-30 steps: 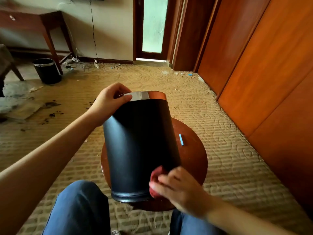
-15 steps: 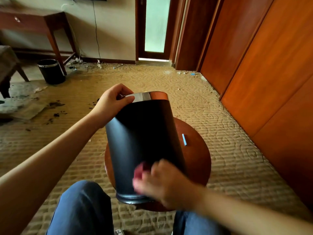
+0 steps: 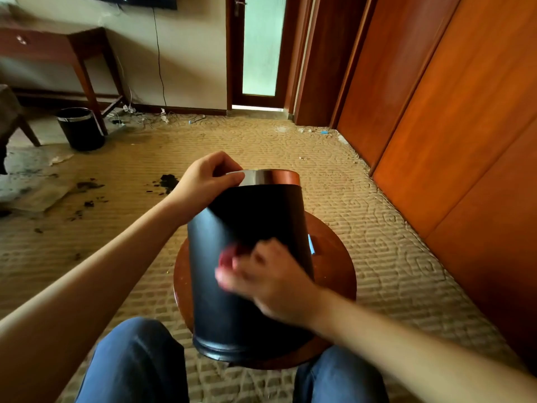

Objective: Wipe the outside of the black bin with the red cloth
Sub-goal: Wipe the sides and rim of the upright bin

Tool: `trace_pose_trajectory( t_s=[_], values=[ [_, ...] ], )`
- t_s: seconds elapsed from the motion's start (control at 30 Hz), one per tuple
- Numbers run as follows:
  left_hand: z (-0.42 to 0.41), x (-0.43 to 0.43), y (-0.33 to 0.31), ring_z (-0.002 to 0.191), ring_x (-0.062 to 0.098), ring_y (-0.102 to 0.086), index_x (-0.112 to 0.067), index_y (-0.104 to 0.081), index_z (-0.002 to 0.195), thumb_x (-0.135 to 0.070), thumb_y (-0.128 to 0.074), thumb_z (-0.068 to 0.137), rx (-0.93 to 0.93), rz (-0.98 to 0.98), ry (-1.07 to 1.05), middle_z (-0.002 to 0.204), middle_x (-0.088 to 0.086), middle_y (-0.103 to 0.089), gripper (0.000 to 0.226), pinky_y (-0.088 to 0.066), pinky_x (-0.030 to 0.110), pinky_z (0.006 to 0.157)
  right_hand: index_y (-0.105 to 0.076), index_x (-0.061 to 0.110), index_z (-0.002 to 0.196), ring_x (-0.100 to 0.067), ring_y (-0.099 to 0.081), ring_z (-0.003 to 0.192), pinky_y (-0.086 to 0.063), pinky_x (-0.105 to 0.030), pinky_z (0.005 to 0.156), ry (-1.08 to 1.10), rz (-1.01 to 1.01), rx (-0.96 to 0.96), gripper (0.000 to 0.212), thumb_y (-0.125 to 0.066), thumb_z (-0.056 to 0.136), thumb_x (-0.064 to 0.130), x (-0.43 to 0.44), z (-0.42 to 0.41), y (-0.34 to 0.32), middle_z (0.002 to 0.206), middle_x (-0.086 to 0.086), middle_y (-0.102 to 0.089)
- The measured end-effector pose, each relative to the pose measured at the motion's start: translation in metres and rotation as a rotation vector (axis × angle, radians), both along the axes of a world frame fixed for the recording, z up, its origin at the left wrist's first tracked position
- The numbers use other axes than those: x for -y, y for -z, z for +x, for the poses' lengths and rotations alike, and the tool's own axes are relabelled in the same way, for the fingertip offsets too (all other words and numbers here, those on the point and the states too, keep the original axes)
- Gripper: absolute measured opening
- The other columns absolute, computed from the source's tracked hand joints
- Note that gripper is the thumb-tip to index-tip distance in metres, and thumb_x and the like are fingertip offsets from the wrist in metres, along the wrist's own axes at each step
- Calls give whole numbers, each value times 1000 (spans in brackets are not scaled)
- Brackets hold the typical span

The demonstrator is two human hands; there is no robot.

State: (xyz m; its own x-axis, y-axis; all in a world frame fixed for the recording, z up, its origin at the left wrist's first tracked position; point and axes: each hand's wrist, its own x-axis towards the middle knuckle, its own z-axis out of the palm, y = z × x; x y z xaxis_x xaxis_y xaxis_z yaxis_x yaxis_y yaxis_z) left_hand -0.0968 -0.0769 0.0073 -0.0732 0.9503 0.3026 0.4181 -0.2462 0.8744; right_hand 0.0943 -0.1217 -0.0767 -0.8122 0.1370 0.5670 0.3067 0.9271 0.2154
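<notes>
Resting on a round wooden table just beyond the person's knees, the black bin is gripped at its metal rim by the left hand, fingers curled over the edge. The blurred right hand holds the red cloth bunched against the bin's near side, about halfway up.
</notes>
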Motion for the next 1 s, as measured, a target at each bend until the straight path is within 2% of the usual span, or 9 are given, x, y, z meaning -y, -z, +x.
trace_pose_trajectory(
  t_s=[0.1,0.2,0.27,0.37,0.43,0.5,0.67,0.8,1.0],
  values=[
    [-2,2,-1,71,8,-57,-20,-62,82,-10,-67,87,12,-25,39,75,-4,-63,12,-46,27,72,-67,22,116,-16,-43,76,-42,-34,73,-191,-22,176,25,-54,96,14,48,38,38,91,3,-57],
    [-1,1,-1,72,10,-58,-18,-62,81,-10,-66,87,-2,-34,57,76,-1,-63,11,-46,27,72,-65,20,115,-18,-47,75,-43,-35,71,-257,76,243,24,-50,98,15,25,41,17,89,1,-62],
    [2,1,-2,69,9,-55,-14,-62,79,-8,-66,86,1,-32,43,74,0,-63,10,-44,23,68,-63,16,116,-23,-50,75,-40,-36,68,-148,137,139,27,-41,100,12,-13,31,-18,91,-5,-65],
    [-1,-1,-3,62,6,-48,-9,-59,74,-15,-68,87,-6,-42,2,69,0,-61,17,-38,16,58,-72,11,107,-26,-57,77,-43,-37,67,143,22,-240,34,-39,101,15,-66,24,-65,91,-9,-68],
    [-8,-5,-5,62,8,-48,-4,-59,74,-23,-70,86,-49,-59,-23,69,4,-61,24,-37,19,57,-71,10,111,-28,-59,82,-48,-40,71,194,-32,-291,32,-44,94,8,-71,22,-65,98,-10,-67],
    [-12,-13,-9,64,11,-49,-6,-59,74,-27,-71,85,-167,-74,-29,70,6,-61,26,-37,26,60,-65,13,121,-28,-57,85,-48,-41,72,150,-57,-189,37,-52,86,9,-46,25,-37,105,-7,-65],
    [2,-26,-15,60,8,-42,-20,-54,70,-31,-73,82,-386,-62,-31,64,-6,-49,25,-32,25,56,-61,21,125,-16,-58,88,-47,-34,77,-183,-53,112,30,-54,96,19,34,50,43,109,4,-64],
    [6,-20,-15,58,6,-41,-17,-55,71,-30,-73,83,-403,-42,16,63,-5,-48,24,-29,17,51,-58,16,129,-17,-58,87,-45,-33,80,-277,46,185,33,-47,98,12,1,48,19,106,1,-64],
    [-7,-13,-15,60,8,-40,-14,-57,72,-28,-73,83,-390,-54,9,64,-2,-49,24,-29,16,49,-62,9,124,-26,-57,79,-43,-37,76,12,79,-157,39,-53,88,-2,-77,18,-50,99,-7,-69]
  ],
)
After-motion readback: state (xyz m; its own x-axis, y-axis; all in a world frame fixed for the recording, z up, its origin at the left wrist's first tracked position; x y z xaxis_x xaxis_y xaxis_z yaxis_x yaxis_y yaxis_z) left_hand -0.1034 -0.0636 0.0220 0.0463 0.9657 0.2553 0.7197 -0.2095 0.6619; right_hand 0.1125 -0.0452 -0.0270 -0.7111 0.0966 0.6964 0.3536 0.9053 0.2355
